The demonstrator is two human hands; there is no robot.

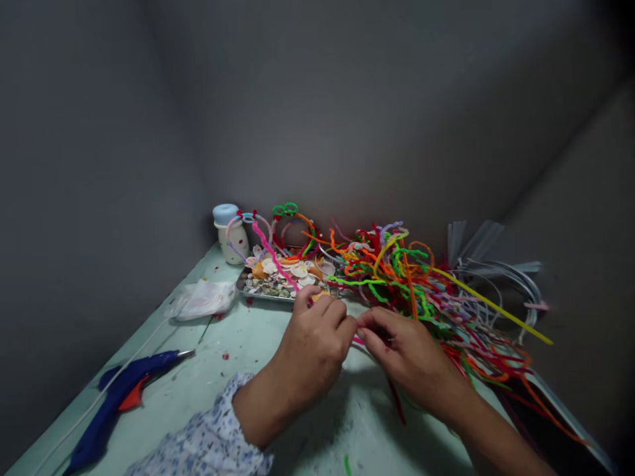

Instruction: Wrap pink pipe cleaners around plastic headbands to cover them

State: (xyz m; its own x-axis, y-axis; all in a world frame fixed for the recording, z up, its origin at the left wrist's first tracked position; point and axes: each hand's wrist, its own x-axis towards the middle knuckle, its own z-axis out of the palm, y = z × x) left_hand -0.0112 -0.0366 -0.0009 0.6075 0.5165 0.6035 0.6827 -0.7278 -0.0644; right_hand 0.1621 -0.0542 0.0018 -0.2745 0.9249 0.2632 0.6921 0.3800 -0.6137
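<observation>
My left hand (317, 340) is closed around a bright pink pipe cleaner (274, 256), whose long wavy end sticks up and away to the left. Close beside it, my right hand (409, 354) pinches with thumb and forefinger at a bit of pink between the two hands; the fingers partly hide the spot. A dark red pipe cleaner (397, 402) hangs or lies below my right hand. Just beyond my hands is a metal tray (268, 296) of shells and small stones. A large tangled heap of coloured pipe cleaners (391, 264) lies beyond my right hand.
A blue glue gun (119, 393) with an orange trigger lies at left, its white cord running across it. Behind are a plastic bag (206, 299), a white jar with a blue lid (232, 238) and pipe-cleaner hoops (292, 228). Clear bundled strips (516, 277) stand far right. Grey walls surround the table.
</observation>
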